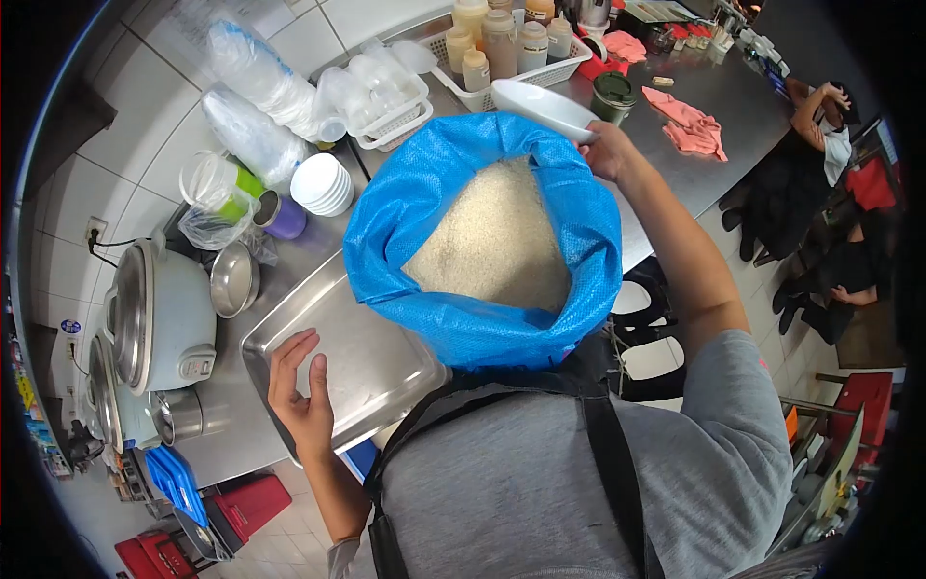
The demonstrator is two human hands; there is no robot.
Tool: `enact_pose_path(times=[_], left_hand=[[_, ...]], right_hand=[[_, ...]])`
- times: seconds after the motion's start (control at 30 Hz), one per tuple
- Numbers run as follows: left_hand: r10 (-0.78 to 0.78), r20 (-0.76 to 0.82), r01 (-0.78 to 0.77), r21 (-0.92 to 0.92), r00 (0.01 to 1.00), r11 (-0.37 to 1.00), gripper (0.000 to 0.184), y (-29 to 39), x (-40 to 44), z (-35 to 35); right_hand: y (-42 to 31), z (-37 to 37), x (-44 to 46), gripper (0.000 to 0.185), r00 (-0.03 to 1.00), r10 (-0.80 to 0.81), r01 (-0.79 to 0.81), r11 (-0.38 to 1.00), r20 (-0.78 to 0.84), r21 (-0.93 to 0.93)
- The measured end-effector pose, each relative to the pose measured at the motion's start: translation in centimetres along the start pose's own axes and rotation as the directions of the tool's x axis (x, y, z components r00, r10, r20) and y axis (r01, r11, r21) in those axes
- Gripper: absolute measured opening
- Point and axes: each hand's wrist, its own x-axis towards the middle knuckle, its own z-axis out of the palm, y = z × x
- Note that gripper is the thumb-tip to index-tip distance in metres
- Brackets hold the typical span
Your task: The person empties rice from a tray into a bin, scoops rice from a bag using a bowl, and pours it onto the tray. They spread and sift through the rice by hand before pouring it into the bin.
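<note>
A big blue woven sack (395, 203) stands in front of me, its rim rolled outward. Pale grain that looks like rice (497, 236) fills it to near the top. My right hand (606, 152) grips the edge of a white bowl (542, 108) just beyond the sack's far right rim. The bowl is tilted, and its inside is partly hidden. Over a shallow stainless steel tray (362, 352), my left hand (301, 381) hovers with fingers stretched out and nothing in it.
Rice cookers (164, 318), a metal bowl (234, 280) and stacked white bowls (322, 183) line the left. At the back are a basket of bottles (502, 58), a dark-lidded jar (612, 96) and pink cloths (685, 125). Two people (805, 164) sit at far right.
</note>
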Motion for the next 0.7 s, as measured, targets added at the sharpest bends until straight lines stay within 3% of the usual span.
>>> enact_pose_path(times=[0.07, 0.17, 0.23, 0.3, 0.37, 0.47, 0.53, 0.57, 0.63, 0.67, 0.7], left_hand=[[0.027, 0.034, -0.027, -0.017, 0.999, 0.999, 0.019, 0.4, 0.6, -0.4], [0.100, 0.060, -0.084, -0.223, 0.993, 0.971, 0.022, 1.4, 2.8, 0.0], [0.036, 0.125, 0.050, -0.622, 0.992, 0.782, 0.035, 3.1, 4.9, 1.3], [0.006, 0.145, 0.120, -0.844, 0.989, 0.523, 0.048, 6.8, 8.3, 3.7], [-0.017, 0.328, 0.322, -0.915, 0.945, 0.245, 0.055, 8.6, 11.3, 5.9], [0.086, 0.650, 0.647, -0.760, 0.755, 0.067, 0.055, 7.8, 14.8, 8.8], [-0.121, 0.738, 0.742, -0.631, 0.664, 0.226, 0.056, 6.1, 15.2, 10.1], [-0.163, 0.704, 0.714, -0.629, 0.691, 0.309, 0.056, 5.4, 14.7, 10.2], [-0.233, 0.582, 0.621, -0.666, 0.779, 0.413, 0.057, 4.3, 14.2, 10.1], [-0.250, 0.540, 0.592, -0.682, 0.804, 0.429, 0.058, 3.9, 14.2, 9.8], [-0.195, 0.441, 0.463, -0.656, 0.876, 0.596, 0.057, 3.6, 14.4, 9.4]], right_hand=[[-1.4, 1.9, -4.3, 0.039, 0.998, -0.057, 0.060, 0.993, 0.035, -0.105], [-2.8, 4.3, -9.2, 0.036, 0.968, -0.245, 0.250, 0.930, 0.055, -0.269], [-3.2, 6.6, -12.9, 0.033, 0.919, -0.356, 0.395, 0.828, 0.172, -0.398], [-3.6, 8.5, -15.7, 0.032, 0.884, -0.373, 0.467, 0.748, 0.283, -0.471], [-2.4, 11.1, -18.0, 0.032, 0.863, -0.373, 0.499, 0.737, 0.341, -0.457], [0.4, 13.1, -19.8, 0.036, 0.873, -0.304, 0.459, 0.779, 0.382, -0.428], [2.3, 13.8, -21.1, 0.040, 0.877, -0.241, 0.428, 0.784, 0.416, -0.449], [2.7, 13.1, -21.3, 0.045, 0.875, -0.177, 0.411, 0.765, 0.451, -0.496], [3.2, 11.7, -21.8, 0.052, 0.786, -0.144, 0.559, 0.582, 0.601, -0.591], [3.1, 11.1, -22.2, 0.053, 0.728, -0.081, 0.645, 0.418, 0.680, -0.640], [3.1, 10.4, -22.6, 0.055, 0.661, -0.018, 0.730, 0.246, 0.750, -0.638]])
